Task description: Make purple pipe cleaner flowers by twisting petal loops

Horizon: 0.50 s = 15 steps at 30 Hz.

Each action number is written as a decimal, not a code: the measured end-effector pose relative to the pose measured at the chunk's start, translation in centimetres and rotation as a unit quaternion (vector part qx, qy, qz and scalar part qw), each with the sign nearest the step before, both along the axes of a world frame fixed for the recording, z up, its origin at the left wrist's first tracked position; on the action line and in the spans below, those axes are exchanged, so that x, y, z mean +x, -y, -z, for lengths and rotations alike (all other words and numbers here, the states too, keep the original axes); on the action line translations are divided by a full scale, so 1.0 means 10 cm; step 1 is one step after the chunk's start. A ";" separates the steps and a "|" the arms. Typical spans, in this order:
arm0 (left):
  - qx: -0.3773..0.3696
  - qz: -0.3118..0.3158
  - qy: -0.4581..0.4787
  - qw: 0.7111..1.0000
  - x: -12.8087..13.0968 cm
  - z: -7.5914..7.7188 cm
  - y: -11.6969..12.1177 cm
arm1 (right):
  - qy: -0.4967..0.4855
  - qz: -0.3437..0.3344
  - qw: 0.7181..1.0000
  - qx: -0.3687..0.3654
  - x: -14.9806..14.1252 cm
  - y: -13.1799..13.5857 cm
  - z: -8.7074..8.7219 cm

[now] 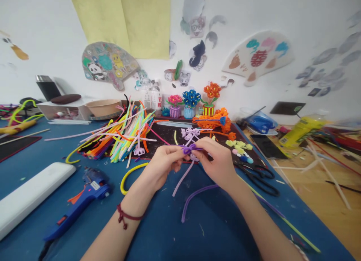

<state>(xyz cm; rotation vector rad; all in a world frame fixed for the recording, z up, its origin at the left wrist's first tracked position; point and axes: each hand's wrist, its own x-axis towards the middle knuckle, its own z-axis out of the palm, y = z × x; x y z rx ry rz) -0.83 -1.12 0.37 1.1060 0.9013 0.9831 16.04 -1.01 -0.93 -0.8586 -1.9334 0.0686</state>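
Note:
My left hand (169, 160) and my right hand (217, 159) meet over the front of the blue table. Between the fingertips of both is a purple pipe cleaner (189, 148), bent into small loops. Both hands are closed in a pinch on it. A lilac pipe cleaner stem (183, 180) slants down below the fingers; whether it is held or lies behind them I cannot tell. Just beyond the hands lie lilac looped flowers (190, 133). A loose purple pipe cleaner (194, 195) curves across the table under my right hand.
A blue glue gun (84, 201) and a white case (34, 197) lie left. A heap of coloured pipe cleaners (132, 131) is behind my left hand. Black scissors (261, 178), pompoms (239, 146) and a phone (267, 146) lie right. Potted pipe-cleaner flowers (191, 101) stand at the wall.

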 end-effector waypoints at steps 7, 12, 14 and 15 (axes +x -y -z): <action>0.023 -0.001 -0.017 1.000 -0.01 0.02 -0.02 | 0.002 -0.012 1.000 0.001 -0.01 -0.01 0.03; 0.088 -0.040 -0.019 0.995 0.02 0.01 0.01 | -0.021 -0.007 0.998 -0.056 -0.01 0.01 0.00; 0.133 -0.058 -0.045 0.988 0.04 0.01 0.02 | -0.034 -0.004 0.996 -0.084 0.00 0.01 -0.02; 0.156 -0.065 -0.067 0.983 0.05 0.01 0.02 | -0.042 -0.005 0.994 -0.098 0.00 0.01 -0.03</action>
